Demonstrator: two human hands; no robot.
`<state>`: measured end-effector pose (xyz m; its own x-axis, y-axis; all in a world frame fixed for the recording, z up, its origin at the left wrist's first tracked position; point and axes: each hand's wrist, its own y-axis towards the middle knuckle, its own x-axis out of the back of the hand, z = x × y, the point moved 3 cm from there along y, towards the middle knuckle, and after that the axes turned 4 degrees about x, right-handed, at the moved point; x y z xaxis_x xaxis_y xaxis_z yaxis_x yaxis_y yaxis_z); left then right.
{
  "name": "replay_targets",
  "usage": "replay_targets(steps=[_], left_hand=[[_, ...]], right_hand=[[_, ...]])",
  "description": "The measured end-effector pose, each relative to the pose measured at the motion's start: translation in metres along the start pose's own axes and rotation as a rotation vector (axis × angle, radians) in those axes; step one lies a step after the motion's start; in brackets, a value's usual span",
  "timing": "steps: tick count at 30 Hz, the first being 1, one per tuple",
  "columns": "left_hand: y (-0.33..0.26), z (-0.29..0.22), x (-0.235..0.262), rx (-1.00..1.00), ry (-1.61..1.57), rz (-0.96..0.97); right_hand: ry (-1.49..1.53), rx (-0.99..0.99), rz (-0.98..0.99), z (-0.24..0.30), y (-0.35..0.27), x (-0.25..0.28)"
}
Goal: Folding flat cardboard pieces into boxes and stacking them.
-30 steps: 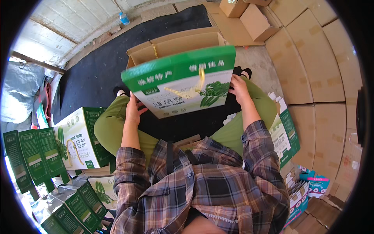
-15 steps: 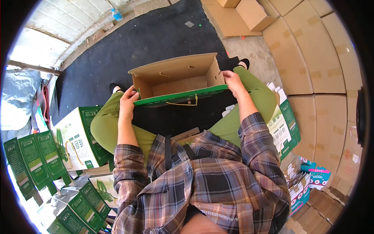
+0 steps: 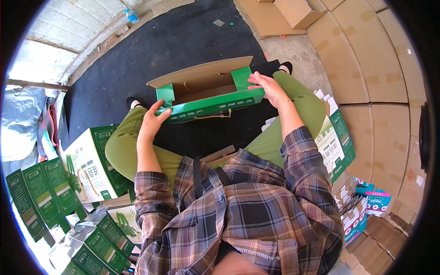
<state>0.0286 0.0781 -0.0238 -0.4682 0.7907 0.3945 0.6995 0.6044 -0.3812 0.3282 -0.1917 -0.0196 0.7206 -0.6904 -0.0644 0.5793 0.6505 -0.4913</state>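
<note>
From the head view I see a green carton (image 3: 208, 94) held open just above centre frame, its brown inside facing up and a cord handle hanging off its green front face. My left hand (image 3: 153, 121) grips the carton's lower left corner, thumb over the green edge and fingers curled beneath. My right hand (image 3: 270, 87) lies on the right end, fingers spread flat over the green side flap. The carton hovers over a black floor mat (image 3: 151, 50), between my knees in olive trousers. Finished green-and-white boxes (image 3: 87, 169) stand at lower left; plain brown cardboard boxes (image 3: 366, 68) fill the right side.
</note>
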Motion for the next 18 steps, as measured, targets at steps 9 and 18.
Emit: replay_targets(steps=[9,18], left_hand=[[0.006,0.003,-0.011,-0.084,0.364,-0.370],[0.007,0.000,-0.011,-0.048,0.109,-0.280]], right_hand=[[-0.921,0.611,-0.151,-0.009,-0.015,-0.018],[-0.868,0.592,-0.353,-0.006,-0.018,-0.027]])
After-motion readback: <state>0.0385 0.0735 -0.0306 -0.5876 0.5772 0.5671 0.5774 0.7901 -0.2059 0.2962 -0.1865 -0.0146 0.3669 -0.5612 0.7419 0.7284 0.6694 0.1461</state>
